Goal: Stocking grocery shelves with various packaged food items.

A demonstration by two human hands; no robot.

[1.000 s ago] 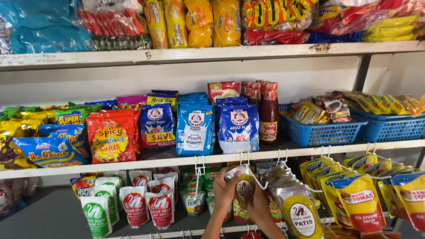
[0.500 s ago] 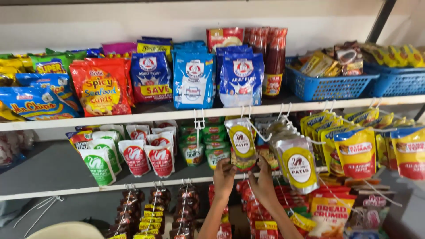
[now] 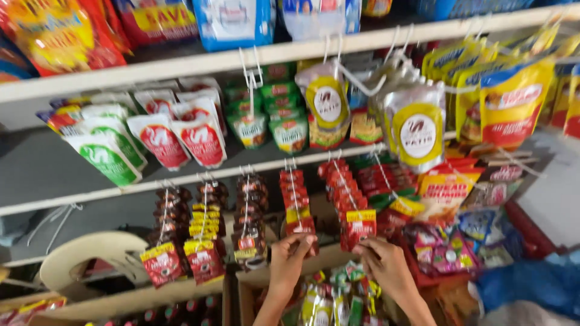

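Red sachet strips (image 3: 356, 208) hang in close rows from hooks under the front edge of the middle shelf (image 3: 121, 193), and their lowest packets reach down to the two hands at the bottom of the view. Room is tight there: a strip of dark sachets (image 3: 249, 220) hangs just to the left, green and yellow packets (image 3: 332, 302) crowd the box below, and mixed snack packs (image 3: 453, 241) press in from the right, where a blue bag (image 3: 531, 287) sits at the lower right corner. The only open stretch is the grey shelf surface at the left end, behind the leaning white-and-green pouches (image 3: 109, 154) and white-and-red pouches (image 3: 196, 136). Above, two silver pouches with yellow round labels (image 3: 417, 130) hang from the front edge of the upper shelf (image 3: 181, 60). The left hand (image 3: 289, 262) has its fingers pinched together on the bottom edge of one red strip (image 3: 300, 223), thumb against fingertips. The right hand (image 3: 383, 265) is closed more loosely, its fingertips touching the lower edge of the bottom red packet (image 3: 357, 228) of the neighbouring strip; whether it truly grips it cannot be told through the blur. The hands are near each other but not touching
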